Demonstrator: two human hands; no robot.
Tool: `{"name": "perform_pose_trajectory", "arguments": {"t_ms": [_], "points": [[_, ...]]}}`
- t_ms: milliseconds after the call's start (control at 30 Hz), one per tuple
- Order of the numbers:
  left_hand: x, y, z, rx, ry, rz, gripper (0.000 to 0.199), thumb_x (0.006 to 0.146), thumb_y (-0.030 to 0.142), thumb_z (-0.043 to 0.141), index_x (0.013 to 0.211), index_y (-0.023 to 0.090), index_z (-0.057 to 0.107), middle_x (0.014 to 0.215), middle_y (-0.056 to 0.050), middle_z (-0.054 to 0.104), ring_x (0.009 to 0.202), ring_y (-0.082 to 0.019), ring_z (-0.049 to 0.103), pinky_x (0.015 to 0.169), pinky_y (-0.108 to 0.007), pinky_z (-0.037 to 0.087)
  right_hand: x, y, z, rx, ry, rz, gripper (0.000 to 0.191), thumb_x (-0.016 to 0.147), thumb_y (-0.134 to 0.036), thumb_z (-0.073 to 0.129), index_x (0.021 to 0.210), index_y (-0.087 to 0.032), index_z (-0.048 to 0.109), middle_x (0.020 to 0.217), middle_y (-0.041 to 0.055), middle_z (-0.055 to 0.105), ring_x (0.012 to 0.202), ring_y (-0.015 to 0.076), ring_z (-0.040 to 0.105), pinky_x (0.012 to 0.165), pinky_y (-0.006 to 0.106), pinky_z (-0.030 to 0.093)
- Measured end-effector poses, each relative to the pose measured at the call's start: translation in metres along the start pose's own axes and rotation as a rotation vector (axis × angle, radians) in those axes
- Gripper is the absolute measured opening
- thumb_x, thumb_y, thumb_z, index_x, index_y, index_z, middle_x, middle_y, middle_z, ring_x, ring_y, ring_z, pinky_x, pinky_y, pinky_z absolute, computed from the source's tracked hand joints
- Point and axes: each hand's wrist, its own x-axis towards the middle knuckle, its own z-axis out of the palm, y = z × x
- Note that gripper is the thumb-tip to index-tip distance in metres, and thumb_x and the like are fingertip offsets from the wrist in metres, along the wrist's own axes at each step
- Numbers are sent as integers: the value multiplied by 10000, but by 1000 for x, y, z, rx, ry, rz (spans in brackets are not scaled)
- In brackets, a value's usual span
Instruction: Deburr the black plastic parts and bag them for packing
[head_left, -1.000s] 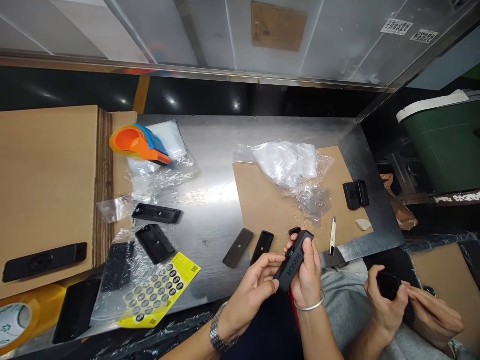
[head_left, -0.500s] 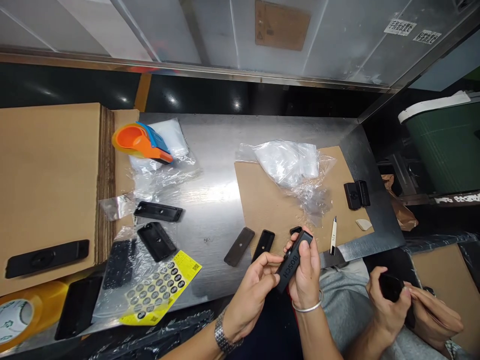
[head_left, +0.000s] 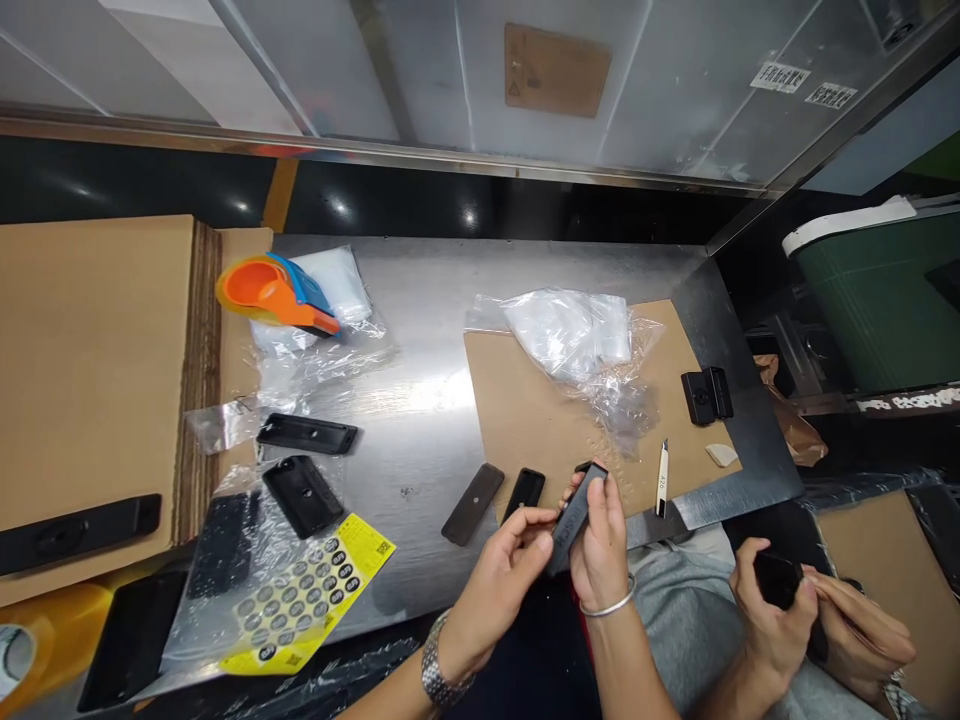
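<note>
In front of me, a long black plastic case (head_left: 571, 528) with raised lettering, BOSCH in the earlier frame, is held in both hands, tilted. My left hand (head_left: 506, 575), its wrist in a metal watch, pinches the near end and side. My right hand (head_left: 600, 545), with a silver bangle, wraps round the case from the right, thumb on top. What lies between the left fingers and the case is hidden. Just left of the hands lie a flat dark strip-shaped cover (head_left: 472, 504) and a black tray-like part (head_left: 523, 492).
A yellow sticker sheet (head_left: 356, 555), black shells (head_left: 304, 496), an orange tape dispenser (head_left: 281, 292) and stacked cardboard (head_left: 90, 350) are on the left. Plastic bags (head_left: 566, 335) and a utility knife (head_left: 662, 478) lie on the cardboard sheet (head_left: 517, 410). A co-worker's hands (head_left: 772, 610) hold a black part at right.
The case has been turned in my hands, so its lettered face is seen more edge-on. The camera view has shifted slightly.
</note>
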Motion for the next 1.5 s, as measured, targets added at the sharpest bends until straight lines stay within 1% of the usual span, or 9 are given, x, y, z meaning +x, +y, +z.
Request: {"name": "perform_pose_trajectory", "arguments": {"t_ms": [167,333,500,767,933,1100,1200,1300,1500], "points": [[36,-27,-20,166,135,141,322,730,316,576,1017,171,573,1032,-72,621,958,-204,555,859,-308,400,24,17,-7,-234,-45,-19,482,795,-490,510,1213,-266,423,1145,36,564,1030,160,532,846,287,429],[100,-38,-56,301,364,219,352,791,292,435,1106,153,506,1095,-90,617,992,-190,571,859,-315,427,77,19,-41,-617,112,-258,497,800,-520,434,1142,-166,502,1004,102,624,854,176,600,732,311,467],[163,-35,-83,496,448,247,328,783,231,419,1079,131,517,1069,-113,619,993,-204,562,878,-344,412,143,-2,-64,-828,200,-457,438,786,-491,432,991,-131,576,872,92,643,796,191,587,737,337,447],[184,-38,-80,848,475,210,293,723,158,475,999,129,571,896,-122,630,900,-263,566,835,-410,409,259,-51,-18,-1294,124,-733,231,854,-338,507,969,-148,572,1003,47,586,901,162,564,812,380,454],[180,-35,-79,941,517,259,281,747,244,471,949,117,619,914,-148,583,972,-301,505,889,-462,362,290,-52,2,-1504,48,-824,273,856,-321,512,1072,-156,531,1090,62,551,939,177,556,804,387,471],[171,-28,-81,883,531,297,377,775,297,442,1092,134,565,1051,-133,566,1005,-270,500,908,-438,374,288,-65,-6,-1575,70,-890,229,868,-326,488,1001,-152,556,992,42,581,834,141,575,739,333,489],[166,-19,-69,667,456,289,391,801,358,424,1090,137,568,1050,-122,595,896,-230,564,814,-387,443,266,-74,-10,-1564,84,-963,233,868,-345,478,834,-138,579,800,13,590,717,121,553,674,297,466],[162,-6,-44,241,241,166,428,783,447,475,1039,130,608,976,-127,648,812,-214,602,745,-362,470,222,-67,-4,-1549,26,-1062,281,884,-336,432,740,-149,585,683,26,576,673,143,499,640,289,408],[157,10,-6,-408,-51,139,498,694,365,661,1140,162,570,1180,-123,586,1093,-235,523,971,-358,354,110,-9,20,-1612,-158,-1200,285,891,-248,378,749,-187,618,645,52,544,640,181,407,595,316,285]]}}
